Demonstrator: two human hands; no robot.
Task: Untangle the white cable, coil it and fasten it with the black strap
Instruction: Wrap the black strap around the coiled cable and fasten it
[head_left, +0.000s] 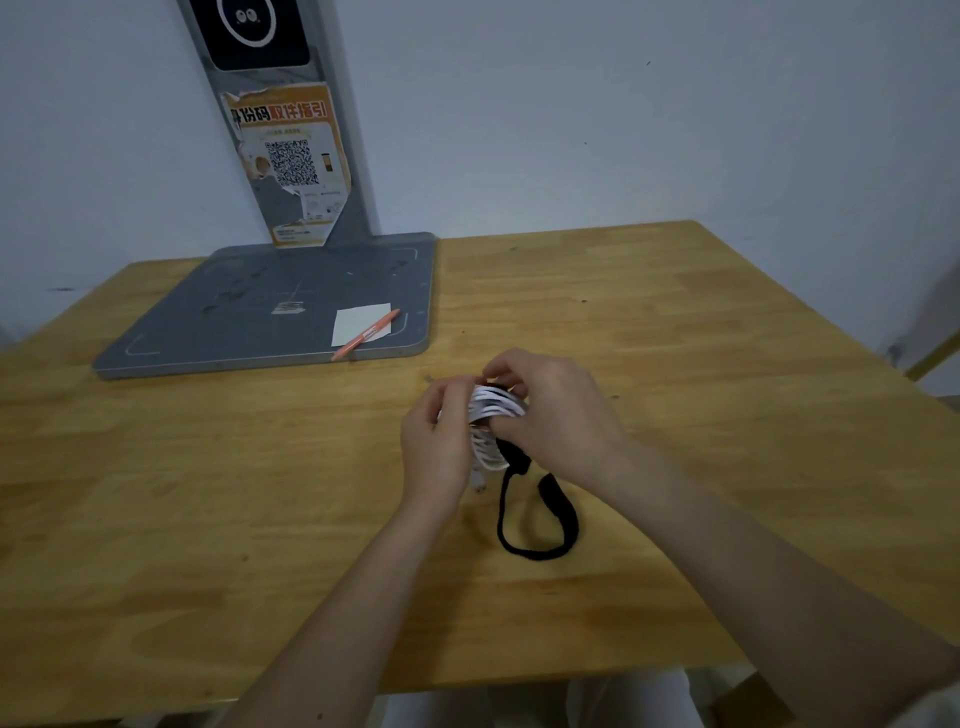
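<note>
Head view, left hand: the left hand is up over the middle of the table, forearm reaching in from the bottom edge, fingers curled round the left side of the cable.
Head view, right hand: the right hand comes in from the lower right, back of the hand to the camera, fingers bent over the top of the bundle and thumb pressed in against the loops.
Cable: one white cable, already wound into a bunch of loops, held between both hands just above the wood; a short end hangs below the left palm.
Strap: one black strap, its upper part tucked under the right hand against the coil, the rest trailing down in an open loop onto the table.
Count, hands: two, both gripping.
Far left: one grey stand with a flat base, carrying one white paper and one orange pen lying across its corner.
</note>
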